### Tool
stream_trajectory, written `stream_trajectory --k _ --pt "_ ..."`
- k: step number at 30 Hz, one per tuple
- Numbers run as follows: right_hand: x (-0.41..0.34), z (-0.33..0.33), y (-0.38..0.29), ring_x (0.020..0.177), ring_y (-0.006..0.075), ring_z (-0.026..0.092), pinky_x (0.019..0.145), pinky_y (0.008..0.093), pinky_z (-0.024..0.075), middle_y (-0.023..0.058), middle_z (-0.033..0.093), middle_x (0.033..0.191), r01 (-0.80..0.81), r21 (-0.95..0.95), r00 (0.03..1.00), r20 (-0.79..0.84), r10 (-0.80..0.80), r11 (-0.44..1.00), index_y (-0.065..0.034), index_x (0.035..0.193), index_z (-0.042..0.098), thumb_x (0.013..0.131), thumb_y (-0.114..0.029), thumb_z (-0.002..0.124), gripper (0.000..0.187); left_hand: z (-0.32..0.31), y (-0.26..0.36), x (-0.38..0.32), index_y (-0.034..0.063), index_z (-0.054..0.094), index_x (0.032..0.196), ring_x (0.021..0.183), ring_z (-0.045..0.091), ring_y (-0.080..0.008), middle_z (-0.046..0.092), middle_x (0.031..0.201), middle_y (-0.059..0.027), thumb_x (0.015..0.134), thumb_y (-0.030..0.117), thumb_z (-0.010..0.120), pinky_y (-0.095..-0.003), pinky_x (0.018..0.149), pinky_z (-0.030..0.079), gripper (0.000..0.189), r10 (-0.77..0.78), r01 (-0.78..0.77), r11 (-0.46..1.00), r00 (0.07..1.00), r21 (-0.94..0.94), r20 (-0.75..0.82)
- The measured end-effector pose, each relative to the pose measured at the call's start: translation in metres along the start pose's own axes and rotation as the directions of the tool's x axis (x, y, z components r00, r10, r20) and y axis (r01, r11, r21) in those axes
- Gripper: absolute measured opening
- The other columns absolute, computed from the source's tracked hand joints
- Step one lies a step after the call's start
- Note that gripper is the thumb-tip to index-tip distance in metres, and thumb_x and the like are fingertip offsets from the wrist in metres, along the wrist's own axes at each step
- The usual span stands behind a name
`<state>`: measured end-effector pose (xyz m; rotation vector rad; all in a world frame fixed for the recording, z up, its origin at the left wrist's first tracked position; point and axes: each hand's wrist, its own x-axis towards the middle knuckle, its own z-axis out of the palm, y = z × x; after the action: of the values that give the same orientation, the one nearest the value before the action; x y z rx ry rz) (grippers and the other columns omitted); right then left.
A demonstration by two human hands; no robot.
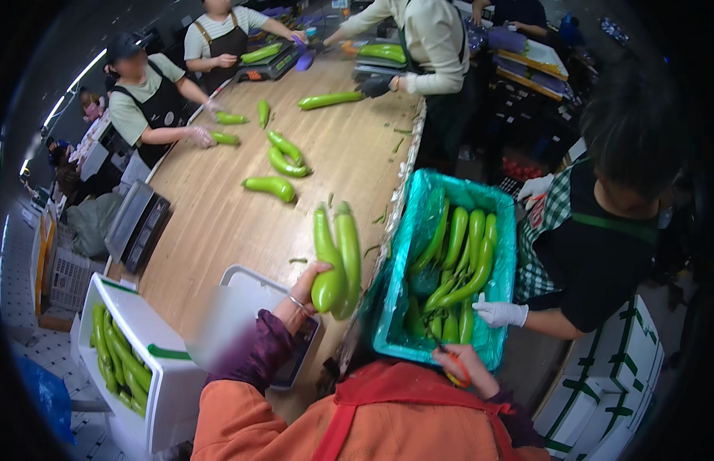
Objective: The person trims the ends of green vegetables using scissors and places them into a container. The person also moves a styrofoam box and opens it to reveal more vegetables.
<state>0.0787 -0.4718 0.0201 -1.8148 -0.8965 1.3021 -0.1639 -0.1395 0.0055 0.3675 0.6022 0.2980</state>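
Two long green eggplants [332,271] are gripped near their thick ends by my left hand [299,291], over the wooden table [213,236]. Their narrow ends point away from me. My right hand [463,363] holds scissors [459,371] with orange handles at the near edge of a crate [510,253] lined with teal plastic. Inside that crate lie several more green eggplants [475,276], some with stems. A digital scale [285,369] with a light pan sits under my left forearm, partly hidden by it.
Loose eggplants [269,188] and cut stems [298,260] lie on the table. A white foam box [172,392] of eggplants stands at left, beside another scale [139,225]. A co-worker's gloved hand [500,312] is at the crate. Other workers handle eggplants at the far end near scales [267,63].
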Motion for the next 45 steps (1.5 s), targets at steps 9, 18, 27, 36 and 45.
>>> stream_trajectory --k 9,18,27,36,45 --pt "0.014 0.001 -0.018 0.062 0.0077 0.053 0.059 0.0247 0.0422 -0.0007 0.057 0.066 -0.090 -0.056 0.981 0.167 0.098 0.994 -0.0064 0.098 0.066 0.093 -0.038 0.062 0.032 0.002 0.119 0.165 0.0139 0.057 0.107 0.088 0.059 -0.0267 0.061 0.095 -0.0071 0.076 0.045 0.063 -0.0498 0.083 0.048 0.045 0.244 -0.240 0.970 0.954 0.047 -0.175" --pt "0.022 -0.005 0.015 0.082 0.0089 0.060 0.075 0.0253 0.0469 0.0054 0.068 0.085 -0.110 0.050 0.987 0.121 0.104 0.993 -0.0045 0.109 0.068 0.094 -0.039 0.061 0.039 -0.015 0.169 0.283 0.0226 0.057 0.095 0.080 0.057 -0.0252 0.060 0.086 -0.0028 0.070 0.052 0.063 -0.0528 0.074 0.043 0.039 0.279 -0.255 0.960 0.885 0.115 -0.372" --pt "0.033 -0.003 0.029 0.088 0.0083 0.060 0.081 0.0244 0.0463 0.0052 0.069 0.091 -0.181 0.070 0.976 0.131 0.171 0.981 -0.0031 0.109 0.068 0.093 -0.038 0.063 0.038 -0.042 0.198 0.328 0.0205 0.057 0.103 0.083 0.062 -0.0287 0.063 0.092 -0.0068 0.074 0.047 0.065 -0.0571 0.071 0.047 0.040 0.477 -0.400 0.879 0.708 0.261 -0.521" --pt "0.022 0.002 0.020 0.084 0.0091 0.060 0.076 0.0254 0.0465 0.0071 0.068 0.087 -0.301 0.119 0.954 0.032 0.299 0.946 -0.0028 0.106 0.069 0.093 -0.033 0.063 0.034 0.030 0.183 0.360 -0.0025 0.003 0.148 0.135 0.032 -0.0417 0.024 0.149 -0.0295 0.055 0.055 0.082 -0.0468 0.114 0.024 0.135 0.406 0.113 0.874 0.364 0.472 -0.838" --pt "0.043 -0.020 0.021 0.082 0.0094 0.060 0.075 0.0259 0.0465 0.0073 0.067 0.085 -0.283 0.042 0.954 0.116 0.276 0.958 -0.0026 0.106 0.069 0.093 -0.032 0.062 0.033 0.013 0.162 0.308 0.0057 0.031 0.143 0.129 0.042 -0.0416 0.032 0.144 -0.0323 0.062 0.046 0.082 -0.0450 0.102 0.041 0.104 0.578 0.009 0.792 0.314 0.610 -0.754"
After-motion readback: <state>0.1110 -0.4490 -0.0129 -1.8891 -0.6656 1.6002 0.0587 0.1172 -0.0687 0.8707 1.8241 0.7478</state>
